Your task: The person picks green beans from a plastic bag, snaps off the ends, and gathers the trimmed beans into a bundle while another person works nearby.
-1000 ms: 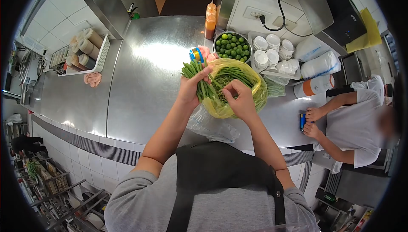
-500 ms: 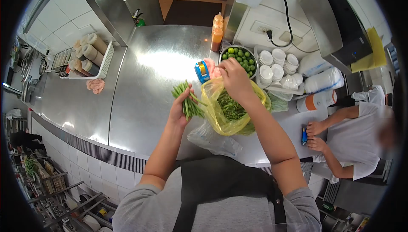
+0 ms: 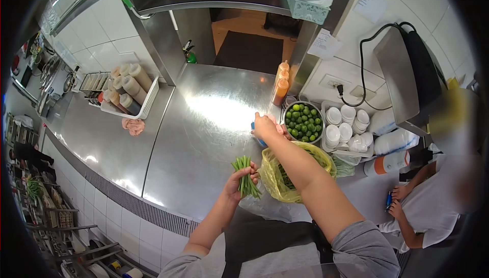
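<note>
A bunch of green beans (image 3: 245, 177) stands in my left hand (image 3: 237, 183), whose fingers are wrapped round it. My right hand (image 3: 264, 127) reaches across the counter with its fingers curled together; whether anything is in them is hidden. Under and beside it shows part of a blue object (image 3: 256, 132), mostly covered by the hand. A pink cloth (image 3: 279, 126) lies just to the right of that hand. Below my right forearm sits an open yellow plastic bag (image 3: 275, 182) with green beans inside, mostly hidden by the arm.
A bowl of limes (image 3: 304, 122) stands beside a tray of white cups (image 3: 348, 129). Sauce bottles (image 3: 281, 84) line the back edge. At left are a white basket (image 3: 153, 94) of bottles and another pink cloth (image 3: 133, 127). A co-worker's hands (image 3: 398, 200) hold a small blue item.
My right hand has moved from above the yellow bag, leftward to the blue object. My left hand still holds the beans. The camera view has tilted up, showing the shelf at the back.
</note>
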Demonstrator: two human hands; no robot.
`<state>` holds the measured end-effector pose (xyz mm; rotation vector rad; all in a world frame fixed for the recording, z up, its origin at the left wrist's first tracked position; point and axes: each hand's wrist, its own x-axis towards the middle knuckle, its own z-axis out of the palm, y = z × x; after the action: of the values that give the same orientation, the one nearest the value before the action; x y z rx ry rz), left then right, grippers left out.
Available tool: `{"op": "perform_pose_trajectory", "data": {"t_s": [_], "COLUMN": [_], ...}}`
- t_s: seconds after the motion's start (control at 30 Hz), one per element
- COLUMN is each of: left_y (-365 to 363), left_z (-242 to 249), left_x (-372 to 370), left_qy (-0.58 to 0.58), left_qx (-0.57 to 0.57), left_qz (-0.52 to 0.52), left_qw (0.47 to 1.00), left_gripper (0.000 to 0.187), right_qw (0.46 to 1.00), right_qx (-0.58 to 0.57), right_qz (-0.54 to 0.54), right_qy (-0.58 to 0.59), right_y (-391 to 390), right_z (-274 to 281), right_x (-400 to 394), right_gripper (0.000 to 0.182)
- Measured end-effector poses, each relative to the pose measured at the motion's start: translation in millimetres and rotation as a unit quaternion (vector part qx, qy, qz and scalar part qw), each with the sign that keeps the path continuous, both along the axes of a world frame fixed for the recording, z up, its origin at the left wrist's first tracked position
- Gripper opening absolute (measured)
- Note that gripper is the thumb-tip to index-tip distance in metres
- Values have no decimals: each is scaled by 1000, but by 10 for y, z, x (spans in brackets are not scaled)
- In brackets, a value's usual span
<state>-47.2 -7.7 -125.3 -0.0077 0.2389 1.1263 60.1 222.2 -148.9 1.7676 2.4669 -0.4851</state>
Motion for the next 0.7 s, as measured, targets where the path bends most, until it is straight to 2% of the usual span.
{"op": "perform_pose_trajectory", "data": {"t_s": [0.07, 0.13, 0.17, 0.23, 0.3, 0.33, 0.37, 0.43, 0.47, 0.5, 0.57, 0.63, 0.67, 0.7], "left_y": [34, 90, 117, 151, 160, 160, 137, 101, 59, 20, -55, -130, -154, -184], "left_z": [-48, 31, 84, 194, 288, 329, 357, 365, 350, 331, 304, 238, 221, 298], "left_x": [38, 100, 128, 170, 226, 251, 266, 279, 284, 291, 341, 375, 415, 460], "left_qy": [-35, -43, -37, -28, -8, -10, -6, 2, -2, 5, 41, 28, 20, 30], "left_qx": [-13, -3, 18, 41, 78, 74, 69, 60, 57, 52, 40, 31, 26, 22], "left_qz": [0, -16, -31, -59, -91, -103, -110, -123, -128, -130, -129, -148, -158, -166], "left_qw": [999, 999, 999, 997, 993, 992, 991, 991, 990, 990, 990, 988, 987, 985], "left_gripper": [22, 21, 21, 21, 21, 21, 21, 23, 23, 23, 20, 19, 18, 15], "right_qw": [999, 975, 940, 828, 770, 720, 733, 721, 777, 805, 824, 836, 835, 852], "right_qx": [-8, 14, -9, -53, -94, -105, -41, 10, 93, 137, 164, 202, 205, 217], "right_qz": [13, -91, -86, -77, -138, -162, -181, -182, -185, -202, -320, -392, -395, -410], "right_qy": [37, 203, 331, 553, 615, 667, 655, 668, 595, 541, 439, 327, 323, 244], "right_y": [-22, -49, -46, -226, -615, -805, -935, -1453, -1696, -1906, -2356, -2733, -2932, -3100], "right_z": [6, 330, 483, 974, 1577, 1687, 1577, 1763, 1803, 1742, 1616, 1247, 1113, 998], "right_x": [97, 137, 244, 536, 928, 1164, 1480, 2043, 2328, 2616, 3085, 3642, 3845, 4013], "right_gripper": [73, 64, 64, 62, 51, 48, 48, 49, 58, 62, 62, 64, 64, 67]}}
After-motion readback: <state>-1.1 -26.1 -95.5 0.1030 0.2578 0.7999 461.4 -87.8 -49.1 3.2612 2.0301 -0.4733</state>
